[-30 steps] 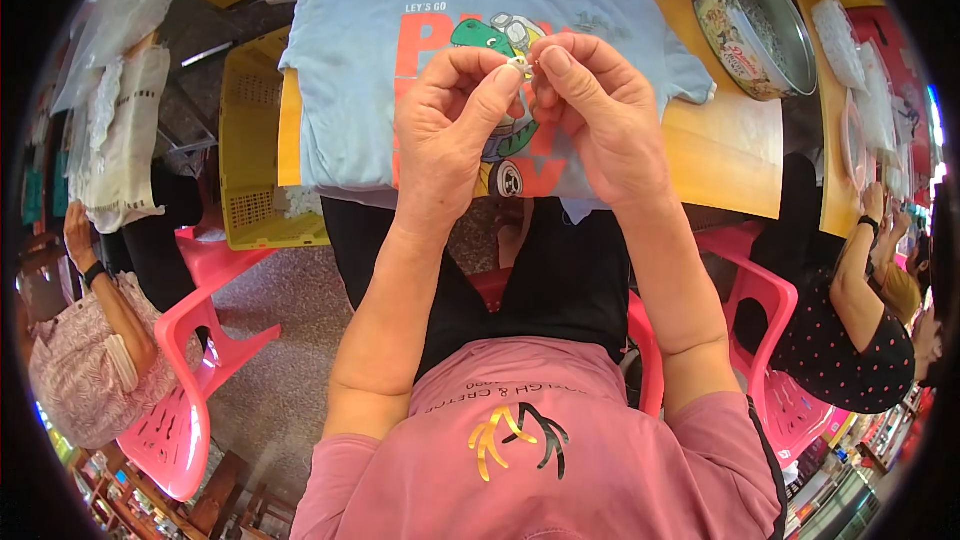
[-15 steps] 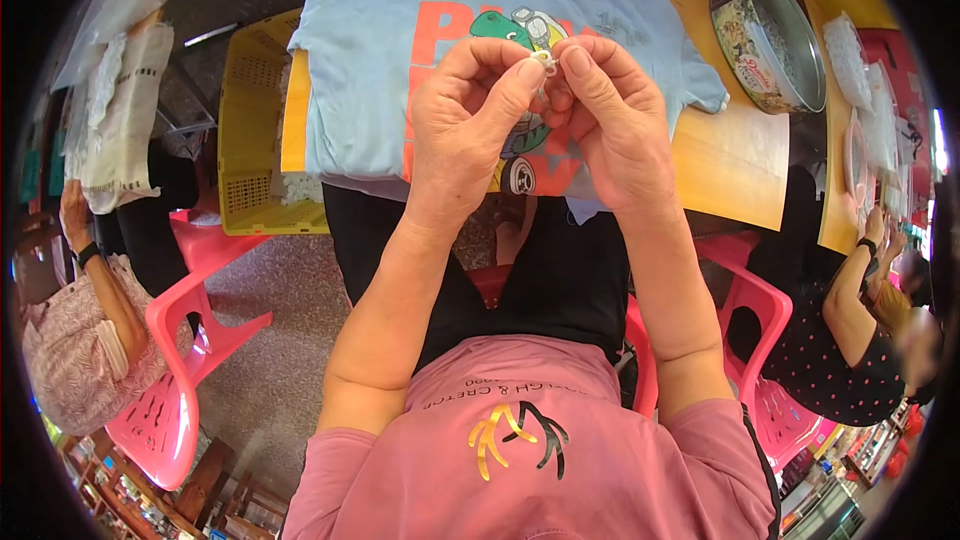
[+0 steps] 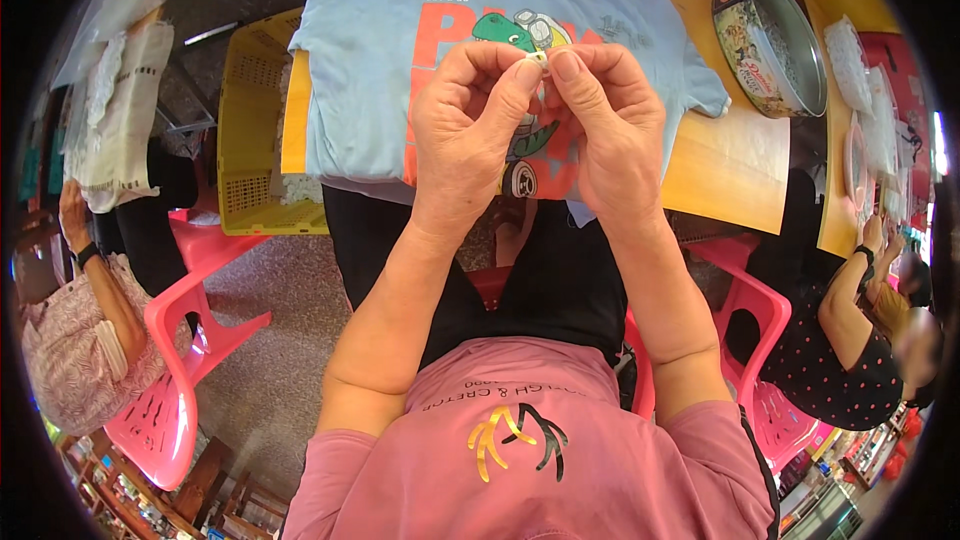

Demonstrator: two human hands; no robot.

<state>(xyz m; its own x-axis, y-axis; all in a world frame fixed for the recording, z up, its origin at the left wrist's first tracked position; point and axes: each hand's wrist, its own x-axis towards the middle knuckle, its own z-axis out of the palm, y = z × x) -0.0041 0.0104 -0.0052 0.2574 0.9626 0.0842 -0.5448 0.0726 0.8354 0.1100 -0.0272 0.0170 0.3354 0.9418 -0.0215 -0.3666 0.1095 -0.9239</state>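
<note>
While both hands are raised together above the near edge of the wooden table (image 3: 735, 165), the left hand (image 3: 470, 125) and the right hand (image 3: 610, 125) pinch one small pale item (image 3: 538, 57) between thumb and forefinger tips; what it is cannot be told, as it is too small. Under the hands a light blue T-shirt (image 3: 370, 60) with a dinosaur print lies flat on the table, its hem hanging over the near edge. A round metal tin (image 3: 770, 45) stands toward the table's right side, well apart from the hands. Beside the table's left edge sits a yellow plastic crate (image 3: 250, 140). Pink plastic chairs (image 3: 175, 340) stand on either side, with other people seated nearby.
</note>
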